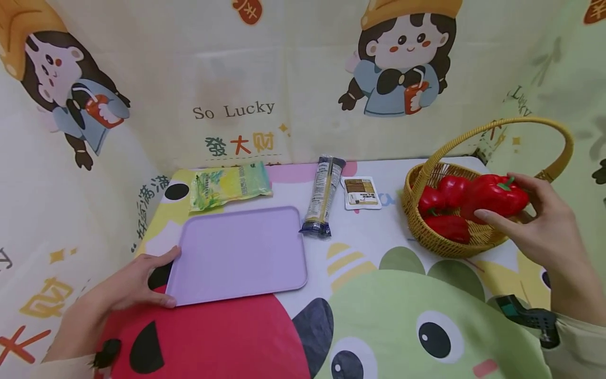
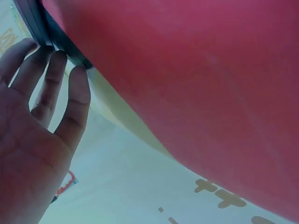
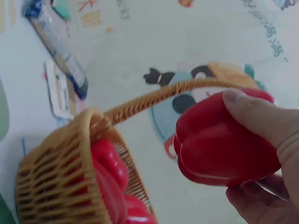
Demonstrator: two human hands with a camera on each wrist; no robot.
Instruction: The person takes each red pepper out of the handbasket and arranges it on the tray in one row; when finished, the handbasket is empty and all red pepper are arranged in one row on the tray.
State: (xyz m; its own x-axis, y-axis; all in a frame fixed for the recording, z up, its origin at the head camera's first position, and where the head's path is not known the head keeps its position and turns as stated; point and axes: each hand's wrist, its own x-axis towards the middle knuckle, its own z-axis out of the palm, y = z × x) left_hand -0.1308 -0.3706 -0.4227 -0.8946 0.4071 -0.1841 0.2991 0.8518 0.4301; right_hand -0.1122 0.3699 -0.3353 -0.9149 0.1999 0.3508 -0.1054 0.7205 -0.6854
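My right hand grips a red bell pepper over the wicker basket, thumb on one side and fingers on the other. In the right wrist view the pepper is held up beside the basket's handle, its lobed end showing. Several more red peppers lie inside the basket. On the left, my left hand is at the near-left side of a bare lilac tray, thumb and forefinger spread along its edge. The left wrist view shows this hand's fingers extended near the table's edge.
Behind the tray lies a yellow-green packet. A long dark-ended packet lies right of the tray, beside a small white and brown sachet. The basket's tall arched handle rises at the right; a printed cloth wall stands behind.
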